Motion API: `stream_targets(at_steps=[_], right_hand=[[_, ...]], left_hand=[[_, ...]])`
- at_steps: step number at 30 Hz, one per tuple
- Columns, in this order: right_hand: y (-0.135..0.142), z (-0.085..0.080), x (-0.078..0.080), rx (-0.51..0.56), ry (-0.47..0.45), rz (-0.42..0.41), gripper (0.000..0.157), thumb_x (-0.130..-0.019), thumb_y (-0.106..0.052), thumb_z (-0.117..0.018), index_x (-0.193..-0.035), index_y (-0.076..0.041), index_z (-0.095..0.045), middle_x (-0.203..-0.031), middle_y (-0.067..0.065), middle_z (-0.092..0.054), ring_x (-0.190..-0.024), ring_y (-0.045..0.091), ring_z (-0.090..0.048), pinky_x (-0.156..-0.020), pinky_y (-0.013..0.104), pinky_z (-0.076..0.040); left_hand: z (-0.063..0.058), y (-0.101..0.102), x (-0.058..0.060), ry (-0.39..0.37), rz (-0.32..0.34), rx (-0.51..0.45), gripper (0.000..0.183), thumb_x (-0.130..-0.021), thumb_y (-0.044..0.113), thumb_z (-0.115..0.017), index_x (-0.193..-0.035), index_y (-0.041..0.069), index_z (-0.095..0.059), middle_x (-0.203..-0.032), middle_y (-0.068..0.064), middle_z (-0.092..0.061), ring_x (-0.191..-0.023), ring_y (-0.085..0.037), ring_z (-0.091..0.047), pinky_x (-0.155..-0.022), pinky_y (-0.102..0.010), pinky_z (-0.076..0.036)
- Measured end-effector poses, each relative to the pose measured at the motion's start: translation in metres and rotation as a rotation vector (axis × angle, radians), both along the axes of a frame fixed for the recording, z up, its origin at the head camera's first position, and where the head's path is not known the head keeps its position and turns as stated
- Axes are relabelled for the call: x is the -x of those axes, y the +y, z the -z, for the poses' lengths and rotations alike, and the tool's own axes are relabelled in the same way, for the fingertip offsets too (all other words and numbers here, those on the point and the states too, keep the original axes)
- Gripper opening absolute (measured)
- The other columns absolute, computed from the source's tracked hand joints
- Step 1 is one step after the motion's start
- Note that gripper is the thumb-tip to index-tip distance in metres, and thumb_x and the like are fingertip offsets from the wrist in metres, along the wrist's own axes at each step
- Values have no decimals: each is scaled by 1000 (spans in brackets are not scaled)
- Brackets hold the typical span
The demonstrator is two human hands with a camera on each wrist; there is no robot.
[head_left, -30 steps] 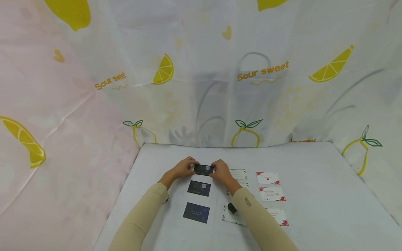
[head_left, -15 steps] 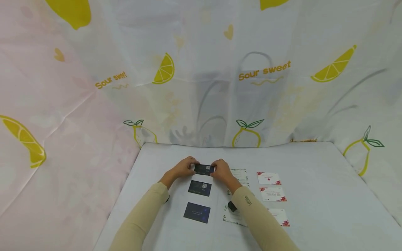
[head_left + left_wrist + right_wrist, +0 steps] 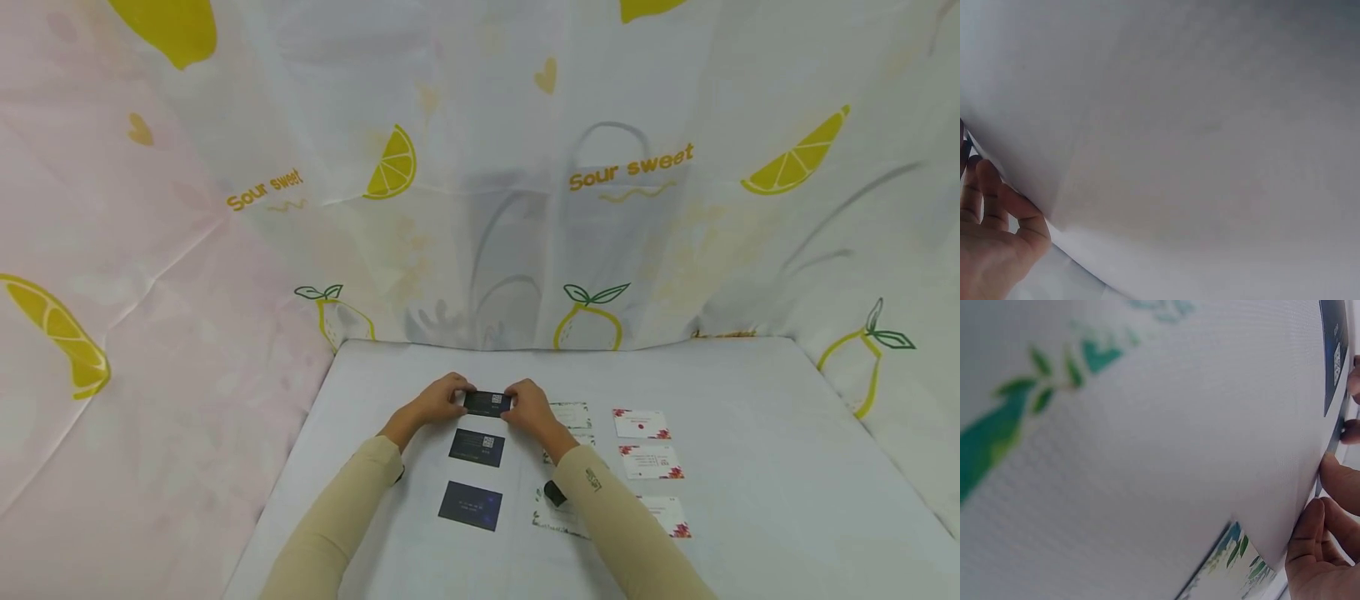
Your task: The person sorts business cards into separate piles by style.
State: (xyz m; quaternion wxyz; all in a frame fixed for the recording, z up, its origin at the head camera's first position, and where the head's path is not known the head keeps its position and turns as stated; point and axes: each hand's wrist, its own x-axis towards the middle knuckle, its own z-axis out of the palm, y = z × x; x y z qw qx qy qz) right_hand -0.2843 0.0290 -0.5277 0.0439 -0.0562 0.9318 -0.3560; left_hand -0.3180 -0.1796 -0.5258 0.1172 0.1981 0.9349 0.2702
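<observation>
A dark business card (image 3: 486, 405) with a small QR code lies at the far end of the left column in the head view. My left hand (image 3: 441, 400) pinches its left edge between thumb and fingers, while my right hand (image 3: 529, 412) does the same at the right edge. Nearer to me are a second dark card (image 3: 477, 448) with a QR code and a dark blue card (image 3: 470, 505). In the left wrist view the left hand (image 3: 999, 240) shows at the lower left, fingers bent. The right wrist view has the right hand (image 3: 1325, 550) at its right border.
White cards with green leaf borders, one a far card (image 3: 572, 415), form a middle column, partly hidden by the right arm. Farther right stand white cards with red flowers, including a middle card (image 3: 651, 462). A white cloth covers the table (image 3: 765, 467); a lemon-print curtain (image 3: 495, 208) hangs behind.
Both hands stay at the edges of the far dark card, which keeps its place. The whole head view has shifted only slightly.
</observation>
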Motion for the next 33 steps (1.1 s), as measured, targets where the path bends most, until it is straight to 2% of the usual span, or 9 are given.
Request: stream_targets(at_steps=[9, 15, 21, 24, 30, 33], right_hand=[[0, 2, 1, -34, 34, -22, 39, -78, -9, -81, -112, 5, -69, -98, 11, -58, -85, 20, -51, -80, 36, -46], [0, 2, 2, -112, 55, -70, 41, -80, -13, -81, -115, 5, -68, -100, 11, -59, -86, 19, -52, -84, 36, -47], [7, -2, 0, -16, 37, -37, 43, -77, -9, -80, -116, 3, -67, -98, 12, -59, -85, 20, -54, -80, 37, -47], [10, -5, -2, 9, 12, -33, 42, -76, -8, -81, -115, 1, -67, -105, 13, -62, -89, 21, -57, -84, 38, -50], [12, -11, -7, 29, -53, -51, 45, -78, -10, -81, -119, -1, -65, -115, 14, -61, -92, 21, -60, -86, 38, -52], [15, -12, -9, 32, -55, -49, 45, -79, -11, -81, -120, -3, -65, -117, 13, -61, -93, 21, -59, -88, 38, -51]], left_hand=[[0, 2, -5, 39, 8, 7, 37, -86, 4, -72, -122, 3, -67, -123, -11, -59, -102, -21, -57, -93, -41, -49], [1, 2, -7, 70, 18, 27, 34, -86, 5, -72, -120, 3, -68, -122, -11, -61, -99, -21, -58, -91, -41, -50], [2, -1, -6, 88, 5, 2, 32, -86, 8, -73, -118, 4, -69, -116, -10, -63, -91, -17, -55, -83, -36, -49], [1, -5, -7, 68, -5, -10, 33, -87, 10, -74, -119, 6, -69, -116, -9, -63, -87, -14, -54, -78, -31, -48], [-13, -13, -11, 15, -3, -45, 37, -86, 11, -75, -122, 6, -67, -121, -11, -64, -85, -15, -57, -73, -28, -48], [-18, -15, -13, 42, 20, -51, 39, -87, 14, -75, -124, 7, -66, -124, -11, -64, -90, -16, -58, -75, -29, -48]])
